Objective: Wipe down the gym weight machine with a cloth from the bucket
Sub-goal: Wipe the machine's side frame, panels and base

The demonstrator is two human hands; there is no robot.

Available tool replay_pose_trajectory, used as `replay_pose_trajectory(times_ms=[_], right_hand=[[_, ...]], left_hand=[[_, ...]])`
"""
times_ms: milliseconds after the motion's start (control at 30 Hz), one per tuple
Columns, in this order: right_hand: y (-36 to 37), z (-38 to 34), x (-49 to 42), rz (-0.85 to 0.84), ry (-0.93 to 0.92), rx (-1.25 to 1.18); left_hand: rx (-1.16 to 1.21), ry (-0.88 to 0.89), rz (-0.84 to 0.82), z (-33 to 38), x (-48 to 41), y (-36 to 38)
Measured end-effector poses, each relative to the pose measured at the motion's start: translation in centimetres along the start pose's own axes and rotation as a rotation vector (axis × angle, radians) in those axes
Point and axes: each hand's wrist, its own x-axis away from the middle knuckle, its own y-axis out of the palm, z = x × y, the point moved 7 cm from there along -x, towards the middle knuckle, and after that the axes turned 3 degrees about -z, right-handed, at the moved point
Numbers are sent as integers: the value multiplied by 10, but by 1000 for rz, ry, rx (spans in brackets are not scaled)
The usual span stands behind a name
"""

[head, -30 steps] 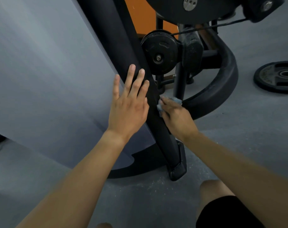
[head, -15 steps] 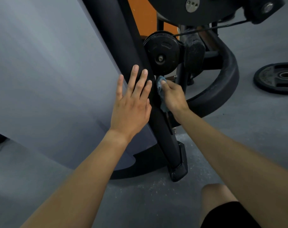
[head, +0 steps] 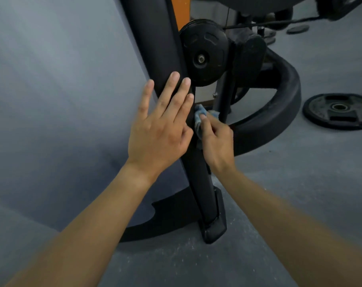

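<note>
- My left hand [head: 157, 131] lies flat with fingers spread across the grey shroud panel [head: 62, 90] and the black upright [head: 198, 183], steadying me.
- My right hand [head: 215, 141] grips the bunched blue cloth [head: 197, 121] against the upright's right edge, just below the pulley wheel [head: 204, 52].
- I'd press firmly and stroke along the post, turning the cloth to a clean face.
- The gap beside the pulley looks tight, so I'd watch my fingertips.
- The bucket is out of view.

Tight slot by the post, free floor to the right
From the right hand [head: 216, 146], the pulley wheel [head: 205, 52] blocks 12 o'clock, the black post [head: 198, 183] 9, the curved frame tube [head: 279, 114] 3; bare grey floor [head: 300, 193] lies open at 5.
</note>
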Motion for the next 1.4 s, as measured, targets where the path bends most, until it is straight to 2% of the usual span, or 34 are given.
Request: replay_pose_trajectory(times_ms=[100,233,367,433,500,600,700,767,967,1067,1133,1267,1400], right_hand=[[5,16,25,31,-104,62],[5,19,56,20,-210,132],[0,-14,51,97,-312,216],[-3,-26,48,135,-313,213],[-1,-20,56,127,-252,183],[6,21,78,61,-130,232],[13,64,94,-19,-11,308],[12,67,94,-17,24,303],[19,14,68,79,-228,218],[22,24,72,68,-330,274],[22,50,81,24,-342,356],[19,103,98,-98,-238,479],[17,88,90,-80,-282,405]], left_hand=[[69,13,39,1,5,-4],[336,-64,60,13,34,-2],[661,-318,173,12,70,-7],[733,-450,184,9,77,-10],[758,-605,127,6,89,-7],[826,-755,-102,14,118,22],[832,-738,-349,27,149,49],[834,-725,-436,26,160,54],[907,-725,-480,18,166,58],[897,-705,-518,26,169,63],[888,-686,-560,33,172,67],[865,-685,-634,45,181,76],[835,-665,-680,55,181,84]])
